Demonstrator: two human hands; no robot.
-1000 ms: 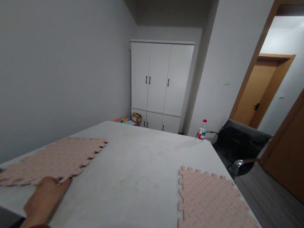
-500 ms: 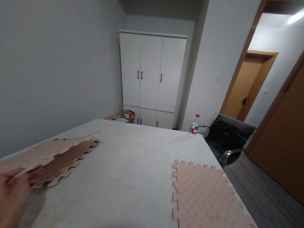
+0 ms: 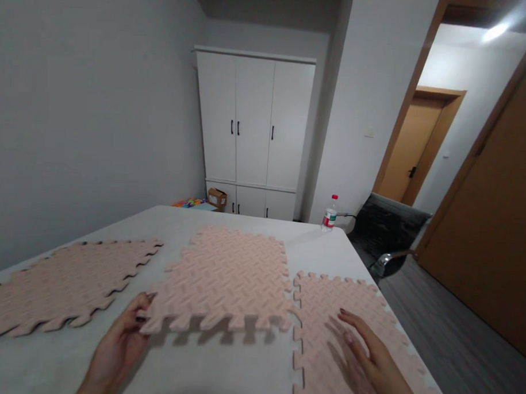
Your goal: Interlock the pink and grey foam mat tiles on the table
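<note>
Pink foam tile (image 3: 228,279), square w/ jigsaw-tooth edges and raised tread pattern, held at its near-left corner by left hand (image 3: 122,344); grip closed on tile edge, thumb on top, near edge lifted off counter (image 3: 240,368) and casting a toothed shadow. Just right of the grip's tile, a second tile (image 3: 328,305) of same foam lies flat, its left teeth meeting the held tile's right edge; whether they interlock cannot be told. Right hand (image 3: 367,353) rests on it, palm down, fingers spread, grip open, holding nothing. Left of the grip, well apart, a third tile piece (image 3: 65,279) lies flat on counter, same colour and tread.

Counter: pale grey-white, matte, smooth, faint scuffs. At its far right corner, beyond the grip, a clear plastic bottle (image 3: 329,213) w/ red cap and red-green label; writing too small to read.

Room: plain grey-white walls; white wardrobe (image 3: 252,127) w/ black handles at far wall; cardboard box (image 3: 217,198) and bright toys at its foot; black chair (image 3: 385,236) w/ chrome arm right of counter; wood-tone doors (image 3: 490,228).
</note>
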